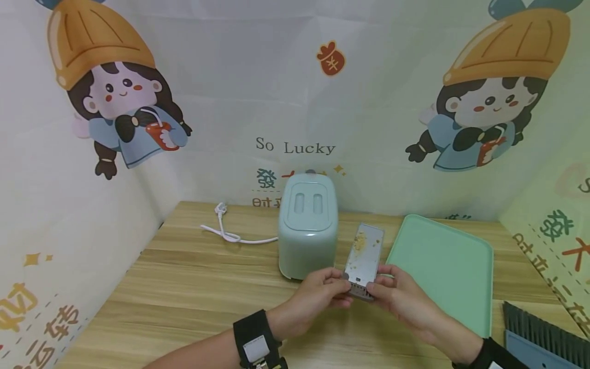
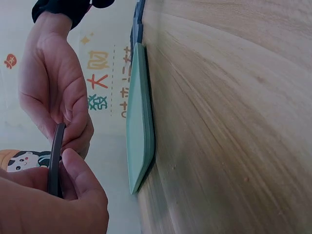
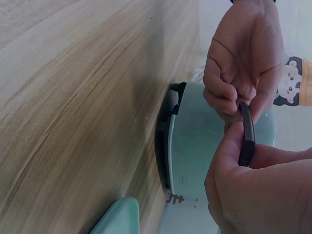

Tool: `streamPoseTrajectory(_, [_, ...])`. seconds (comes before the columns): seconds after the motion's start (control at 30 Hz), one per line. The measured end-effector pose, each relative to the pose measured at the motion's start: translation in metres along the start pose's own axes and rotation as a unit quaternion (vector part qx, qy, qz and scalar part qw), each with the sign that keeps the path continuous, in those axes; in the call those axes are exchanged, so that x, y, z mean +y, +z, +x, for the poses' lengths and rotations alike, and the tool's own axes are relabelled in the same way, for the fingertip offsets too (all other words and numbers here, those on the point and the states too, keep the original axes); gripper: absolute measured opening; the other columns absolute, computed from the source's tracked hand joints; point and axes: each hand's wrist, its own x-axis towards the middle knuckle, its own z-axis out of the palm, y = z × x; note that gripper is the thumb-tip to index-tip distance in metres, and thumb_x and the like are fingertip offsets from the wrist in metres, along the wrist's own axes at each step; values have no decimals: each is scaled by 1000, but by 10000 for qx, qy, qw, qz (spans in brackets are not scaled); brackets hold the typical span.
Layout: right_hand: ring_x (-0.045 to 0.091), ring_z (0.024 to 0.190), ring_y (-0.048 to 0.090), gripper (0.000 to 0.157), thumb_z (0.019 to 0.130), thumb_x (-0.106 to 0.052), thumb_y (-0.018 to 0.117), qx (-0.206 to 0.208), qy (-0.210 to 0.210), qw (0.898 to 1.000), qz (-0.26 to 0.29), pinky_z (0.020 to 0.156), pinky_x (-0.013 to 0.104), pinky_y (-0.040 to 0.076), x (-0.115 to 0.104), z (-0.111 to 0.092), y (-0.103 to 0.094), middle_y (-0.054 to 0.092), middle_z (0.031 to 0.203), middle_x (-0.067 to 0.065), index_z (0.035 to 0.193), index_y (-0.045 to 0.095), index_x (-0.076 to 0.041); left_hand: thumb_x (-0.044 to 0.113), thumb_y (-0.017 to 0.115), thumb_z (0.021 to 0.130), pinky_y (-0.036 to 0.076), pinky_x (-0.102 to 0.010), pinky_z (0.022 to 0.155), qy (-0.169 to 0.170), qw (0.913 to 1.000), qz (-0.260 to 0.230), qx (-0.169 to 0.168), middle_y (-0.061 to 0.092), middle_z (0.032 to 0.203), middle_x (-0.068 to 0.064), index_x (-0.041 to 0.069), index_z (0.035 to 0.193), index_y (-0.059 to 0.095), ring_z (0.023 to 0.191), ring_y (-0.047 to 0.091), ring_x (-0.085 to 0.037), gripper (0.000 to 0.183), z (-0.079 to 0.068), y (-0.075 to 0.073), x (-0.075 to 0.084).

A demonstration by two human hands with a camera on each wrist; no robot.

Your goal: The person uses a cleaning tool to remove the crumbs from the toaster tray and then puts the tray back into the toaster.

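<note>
Both hands hold a slim metal crumb tray by its near end, above the table and just right of the mint-green toaster. Yellowish crumbs lie scattered on its surface, thickest toward the far end. The left hand pinches the left corner between thumb and fingers; the right hand pinches the right corner. From each wrist view the crumb tray appears edge-on as a dark strip, gripped from both sides. The toaster's lid is on, and its base shows in the right wrist view.
A flat green tray lies on the table to the right. At the lower right corner is a blue brush with dark bristles. The toaster's white cord and plug lie to its left. A printed cloth backdrop stands behind.
</note>
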Motion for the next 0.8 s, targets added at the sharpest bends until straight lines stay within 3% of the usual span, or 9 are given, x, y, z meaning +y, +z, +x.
streamPoseTrajectory(0.2, [18, 106, 67, 62, 106, -3, 57, 23, 61, 9999, -78, 92, 29, 61, 3, 0, 1, 60, 123, 19, 152, 20, 15, 5, 64, 102, 63, -23, 81, -100, 9999, -57, -36, 76, 106, -11, -8, 135, 59, 85, 71, -12, 35, 1, -2, 0])
streamPoseTrajectory(0.4, [20, 109, 69, 67, 109, -12, 57, -259, 118, 9996, -78, 95, 31, 61, 0, -2, -11, 59, 130, 22, 156, 18, 14, 5, 63, 102, 62, -22, 81, 1, 10000, 10, -58, 76, 107, -11, -8, 135, 60, 86, 70, -11, 35, 0, -3, 0])
streamPoseTrajectory(0.53, [21, 110, 71, 67, 110, -16, 56, -112, 138, 9996, -220, 96, 32, 62, -5, -4, -37, 57, 134, 24, 157, 18, 13, 4, 62, 102, 62, -25, 84, 126, 9998, 131, -80, 75, 107, -12, -10, 139, 57, 85, 70, -11, 39, -4, -5, 4])
streamPoseTrajectory(0.63, [19, 109, 71, 64, 111, -16, 54, 107, 12, 9977, -672, 95, 32, 62, -9, -4, -67, 58, 135, 25, 157, 19, 13, 4, 62, 103, 62, -27, 87, 126, 9997, 184, -86, 74, 108, -12, -10, 141, 56, 86, 71, -11, 41, -6, -8, 6])
streamPoseTrajectory(0.73, [16, 105, 72, 60, 112, -15, 52, 417, -193, 9902, -1322, 92, 31, 63, -11, -6, -101, 60, 132, 25, 156, 23, 14, 5, 62, 103, 62, -27, 88, 84, 9997, 201, -90, 74, 108, -12, -9, 141, 55, 88, 71, -12, 41, -6, -9, 9])
streamPoseTrajectory(0.8, [14, 99, 73, 59, 112, -17, 51, 700, -333, 9800, -1833, 89, 29, 64, -12, -7, -122, 61, 127, 25, 154, 25, 15, 5, 62, 104, 62, -27, 88, 49, 9998, 196, -83, 73, 108, -12, -9, 142, 55, 88, 71, -12, 41, -6, -10, 10])
